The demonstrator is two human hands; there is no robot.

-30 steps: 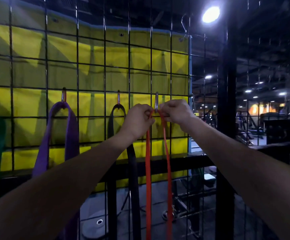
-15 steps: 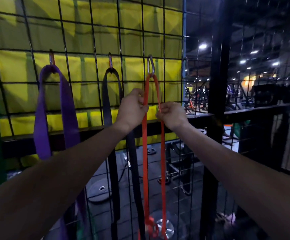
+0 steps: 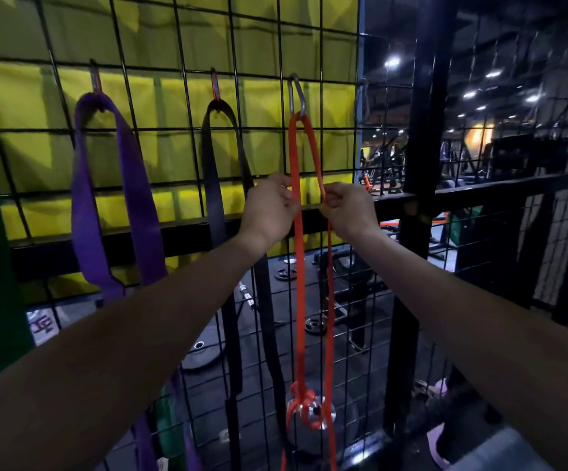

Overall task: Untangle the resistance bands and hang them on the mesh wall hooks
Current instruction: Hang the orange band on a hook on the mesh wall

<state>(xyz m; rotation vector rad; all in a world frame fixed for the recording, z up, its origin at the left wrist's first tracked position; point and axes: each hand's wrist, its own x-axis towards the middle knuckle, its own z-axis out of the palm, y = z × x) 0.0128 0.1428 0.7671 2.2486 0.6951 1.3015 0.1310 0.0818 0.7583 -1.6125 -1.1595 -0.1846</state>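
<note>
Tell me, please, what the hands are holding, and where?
The orange band: left hand pinches its left strand, right hand its right, below the hook.

Purple band (image 3: 85,198) hanging left of the black band (image 3: 214,185), orange band (image 3: 298,266) showing right of it, yellow padding (image 3: 174,158) glowing behind black mesh (image 3: 187,96)

Yellow padded wall (image 3: 174,154) behind, dark gym floor (image 3: 360,321) with weight plates (image 3: 204,356), ceiling lights (image 3: 391,61)
</note>
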